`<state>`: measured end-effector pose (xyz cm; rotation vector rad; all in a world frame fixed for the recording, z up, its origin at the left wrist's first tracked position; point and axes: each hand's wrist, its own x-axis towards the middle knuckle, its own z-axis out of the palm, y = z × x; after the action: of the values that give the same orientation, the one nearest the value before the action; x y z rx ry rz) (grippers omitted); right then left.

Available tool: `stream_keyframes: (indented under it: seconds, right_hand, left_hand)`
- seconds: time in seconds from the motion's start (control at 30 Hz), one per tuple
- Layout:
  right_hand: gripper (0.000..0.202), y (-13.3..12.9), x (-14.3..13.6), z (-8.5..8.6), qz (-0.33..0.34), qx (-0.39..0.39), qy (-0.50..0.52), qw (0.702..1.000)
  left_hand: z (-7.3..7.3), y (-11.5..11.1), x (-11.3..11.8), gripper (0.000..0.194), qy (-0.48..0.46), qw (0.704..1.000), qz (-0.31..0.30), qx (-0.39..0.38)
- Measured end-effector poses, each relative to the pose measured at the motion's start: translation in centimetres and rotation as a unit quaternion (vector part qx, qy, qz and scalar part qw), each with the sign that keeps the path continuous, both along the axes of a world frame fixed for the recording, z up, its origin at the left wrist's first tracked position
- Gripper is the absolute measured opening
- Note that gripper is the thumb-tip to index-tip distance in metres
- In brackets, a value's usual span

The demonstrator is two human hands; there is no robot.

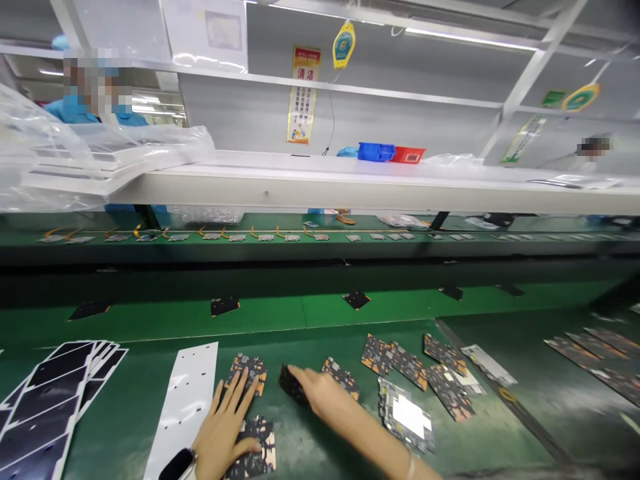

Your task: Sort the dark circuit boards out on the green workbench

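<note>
My left hand (224, 427) lies flat, fingers spread, on the green mat, its fingertips on one small dark circuit board (249, 371) and its palm edge on another board (257, 453). A smartwatch (177, 465) sits on that wrist. My right hand (320, 395) reaches in from the lower right and pinches a small black board (291, 385), lifting one edge. Next to that hand lies another board (341, 377). Several more boards (407, 365) are scattered to the right, one with a white label (407, 415).
A white backing strip (187, 400) lies left of my hands, and a fan of black adhesive sheets (53, 393) lies at far left. Black pieces (225, 305) ride the green conveyor behind. A white shelf (350, 187) overhangs it. A person in blue (80, 110) stands at back left.
</note>
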<state>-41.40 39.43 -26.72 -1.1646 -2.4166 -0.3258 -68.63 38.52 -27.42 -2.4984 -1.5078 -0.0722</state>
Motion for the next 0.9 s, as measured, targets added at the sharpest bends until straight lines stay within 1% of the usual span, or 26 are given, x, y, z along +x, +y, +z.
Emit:
stream_keyframes:
  seconds: [0.07, 0.13, 0.17, 0.2, 0.23, 0.27, 0.3, 0.33, 0.37, 0.4, 0.43, 0.5, 0.53, 0.57, 0.6, 0.63, 0.67, 0.7, 0.73, 0.8, 0.83, 0.87, 0.9]
  right_hand:
    - [0.051, 2.1, 0.5, 2.5, -0.022, -0.052, 0.056, 0.997]
    - [0.04, 4.0, 0.7, 3.7, -0.041, -0.053, 0.084, 0.994]
    - [0.039, 4.5, 0.9, 3.8, -0.053, -0.051, 0.095, 0.993]
    - [0.041, 4.6, 1.2, 3.6, -0.066, -0.049, 0.105, 0.991]
    - [0.044, 4.4, 1.8, 3.0, -0.081, -0.047, 0.112, 0.989]
    - [0.048, 3.8, 2.5, 2.0, -0.096, -0.047, 0.118, 0.987]
    - [0.052, 3.0, 3.5, 0.6, -0.115, -0.052, 0.116, 0.985]
    - [0.057, 2.1, 4.6, -1.2, -0.132, -0.058, 0.108, 0.984]
    - [0.062, 1.2, 5.7, -3.4, -0.154, -0.063, 0.098, 0.981]
    - [0.061, 0.3, 6.8, -5.9, -0.183, -0.061, 0.06, 0.979]
    - [0.059, -0.4, 7.7, -8.3, -0.192, -0.025, 0.028, 0.981]
    - [0.061, -1.5, 8.6, -12.8, -0.212, 0.089, -0.01, 0.973]
    - [0.064, -1.8, 8.5, -14.3, -0.197, 0.135, -0.025, 0.971]
    - [0.066, -2.0, 8.0, -15.3, -0.164, 0.166, -0.046, 0.971]
    - [0.066, -2.0, 7.1, -15.7, -0.118, 0.183, -0.066, 0.974]
    - [0.064, -2.0, 6.0, -15.5, -0.067, 0.187, -0.082, 0.977]
    - [0.063, -1.9, 4.7, -14.7, -0.026, 0.178, -0.09, 0.98]
    - [0.062, -1.9, 3.6, -13.5, 0.001, 0.156, -0.086, 0.984]
    - [0.063, -2.0, 2.6, -12.0, 0.012, 0.123, -0.072, 0.99]
    - [0.068, -2.8, 2.1, -8.9, -0.015, 0.037, -0.024, 0.999]
    - [0.071, -3.4, 2.8, -7.6, -0.049, 0.001, 0.003, 0.999]
    - [0.072, -4.2, 4.1, -6.7, -0.098, -0.022, 0.03, 0.995]
    - [0.071, -4.9, 5.9, -6.2, -0.15, -0.031, 0.044, 0.987]
  left_hand:
    - [0.0, 0.2, 1.6, 0.098, 0.0, 0.999, -0.024, 0.037]
    - [-0.4, 0.8, 3.2, 0.095, 0.006, 0.995, -0.078, 0.068]
    - [-0.8, 1.2, 3.8, 0.091, 0.011, 0.991, -0.106, 0.084]
    - [-1.3, 1.7, 4.2, 0.086, 0.016, 0.986, -0.13, 0.102]
    - [-1.9, 2.2, 4.3, 0.081, 0.02, 0.981, -0.149, 0.123]
    - [-2.5, 2.6, 4.3, 0.076, 0.021, 0.976, -0.161, 0.148]
    - [-3.1, 3.1, 4.1, 0.074, 0.02, 0.97, -0.168, 0.176]
    - [-3.7, 3.4, 3.9, 0.073, 0.018, 0.964, -0.17, 0.204]
    - [-4.0, 3.5, 3.5, 0.074, 0.016, 0.958, -0.173, 0.23]
    - [-4.2, 3.6, 3.3, 0.076, 0.013, 0.952, -0.175, 0.251]
    - [-4.2, 3.7, 3.1, 0.078, 0.013, 0.945, -0.181, 0.272]
    - [-3.7, 3.6, 2.9, 0.081, 0.019, 0.925, -0.192, 0.329]
    - [-3.4, 3.6, 2.9, 0.082, 0.02, 0.91, -0.197, 0.365]
    - [-3.1, 3.7, 3.0, 0.084, 0.018, 0.894, -0.2, 0.4]
    - [-2.8, 3.8, 3.1, 0.086, 0.016, 0.88, -0.203, 0.429]
    - [-2.6, 4.0, 3.3, 0.088, 0.013, 0.871, -0.203, 0.446]
    - [-2.5, 4.2, 3.4, 0.089, 0.01, 0.869, -0.203, 0.451]
    - [-2.4, 4.3, 3.4, 0.091, 0.012, 0.87, -0.206, 0.448]
    - [-2.4, 4.4, 3.5, 0.093, 0.013, 0.872, -0.208, 0.443]
    - [-2.1, 4.4, 3.7, 0.099, 0.009, 0.87, -0.215, 0.444]
    - [-1.8, 4.2, 3.8, 0.1, 0.006, 0.868, -0.215, 0.447]
    - [-1.4, 4.0, 4.1, 0.099, 0.006, 0.866, -0.215, 0.452]
    - [-1.1, 3.7, 4.5, 0.095, 0.007, 0.865, -0.215, 0.454]
